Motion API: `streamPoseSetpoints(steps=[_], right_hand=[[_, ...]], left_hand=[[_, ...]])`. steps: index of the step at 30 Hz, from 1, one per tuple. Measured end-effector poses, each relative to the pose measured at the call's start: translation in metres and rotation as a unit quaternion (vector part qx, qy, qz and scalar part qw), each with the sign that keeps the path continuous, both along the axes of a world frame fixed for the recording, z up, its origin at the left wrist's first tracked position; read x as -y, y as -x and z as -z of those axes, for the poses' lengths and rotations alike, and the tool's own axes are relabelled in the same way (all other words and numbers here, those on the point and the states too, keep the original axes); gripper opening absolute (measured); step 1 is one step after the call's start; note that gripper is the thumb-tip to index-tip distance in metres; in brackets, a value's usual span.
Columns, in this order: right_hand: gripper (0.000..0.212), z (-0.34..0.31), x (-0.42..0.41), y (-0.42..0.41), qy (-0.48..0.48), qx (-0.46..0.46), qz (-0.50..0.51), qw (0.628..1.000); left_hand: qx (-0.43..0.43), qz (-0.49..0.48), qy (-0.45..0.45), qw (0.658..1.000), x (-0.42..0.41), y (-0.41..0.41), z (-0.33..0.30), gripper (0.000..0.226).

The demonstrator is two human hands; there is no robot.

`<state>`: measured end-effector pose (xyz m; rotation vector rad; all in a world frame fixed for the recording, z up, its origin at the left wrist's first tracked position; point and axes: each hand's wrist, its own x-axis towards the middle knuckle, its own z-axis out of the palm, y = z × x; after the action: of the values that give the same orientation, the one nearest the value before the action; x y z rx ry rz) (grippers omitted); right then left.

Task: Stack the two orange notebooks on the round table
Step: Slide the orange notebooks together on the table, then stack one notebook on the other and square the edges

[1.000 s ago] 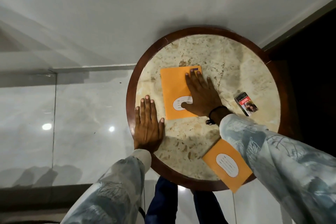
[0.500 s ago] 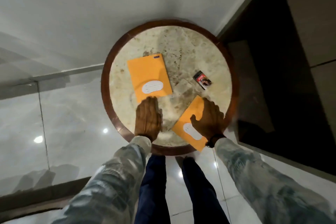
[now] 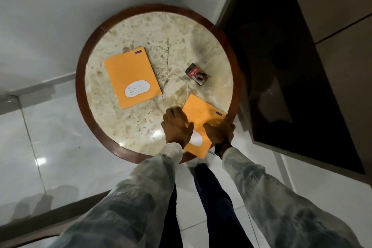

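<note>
One orange notebook (image 3: pixel 131 77) with a white oval label lies flat on the left half of the round marble table (image 3: pixel 193 34). A second orange notebook (image 3: pixel 201 113) lies at the table's near right edge, its near corner overhanging the dark wooden rim. My left hand (image 3: pixel 177 128) rests on this notebook's left edge, fingers lying across it. My right hand (image 3: pixel 220 133) grips its right edge, thumb on the cover. The two notebooks are apart, with bare marble between them.
A small dark red-and-black packet (image 3: pixel 196 74) lies on the table's right side, beyond the near notebook. A dark cabinet (image 3: pixel 291 66) stands close to the table's right edge. Glossy white floor tiles (image 3: pixel 60 147) surround the table, and my legs stand at its near edge.
My right hand left the far notebook and came to the near one. My left hand has moved right from the bare marble onto that notebook's left edge. The view has shifted.
</note>
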<state>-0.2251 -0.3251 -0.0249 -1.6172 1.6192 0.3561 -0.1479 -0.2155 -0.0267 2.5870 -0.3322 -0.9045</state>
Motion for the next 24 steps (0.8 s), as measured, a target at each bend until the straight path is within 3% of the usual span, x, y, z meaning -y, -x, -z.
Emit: streamPoseSetpoints(steps=[3, 6, 10, 14, 17, 20, 22, 24], right_hand=[[0.092, -0.003, 0.006, -0.002, -0.023, 0.008, 0.035, 0.999], [0.068, -0.01, 0.006, -0.016, -0.015, 0.099, 0.047, 0.994], [0.042, -0.021, -0.003, -0.076, -0.011, 0.168, -0.034, 0.985], [0.05, -0.018, -0.022, -0.161, -0.057, 0.2, -0.133, 0.969], [0.055, -0.006, -0.035, -0.214, -0.057, 0.197, -0.168, 0.964], [0.05, 0.005, -0.045, -0.245, -0.039, 0.16, -0.223, 0.961], [0.056, 0.009, -0.053, -0.255, -0.006, 0.113, -0.26, 0.959], [0.063, 0.008, -0.061, -0.259, 0.02, 0.073, -0.291, 0.954]], left_hand=[[-0.088, -0.093, 0.083, 0.988, 0.005, -0.019, -0.003, 0.032], [-0.184, -0.19, 0.232, 0.936, -0.012, -0.035, -0.017, 0.017], [-0.139, -0.249, 0.283, 0.916, -0.047, -0.084, -0.036, 0.018], [-0.104, -0.326, 0.304, 0.889, -0.069, -0.145, -0.039, 0.007], [-0.034, -0.371, 0.262, 0.89, -0.078, -0.18, -0.025, 0.02], [0.064, -0.328, 0.11, 0.936, -0.079, -0.201, -0.008, 0.042], [0.074, -0.294, 0.019, 0.953, -0.073, -0.201, 0.0, 0.046], [0.064, -0.276, -0.016, 0.959, -0.064, -0.196, 0.004, 0.047]])
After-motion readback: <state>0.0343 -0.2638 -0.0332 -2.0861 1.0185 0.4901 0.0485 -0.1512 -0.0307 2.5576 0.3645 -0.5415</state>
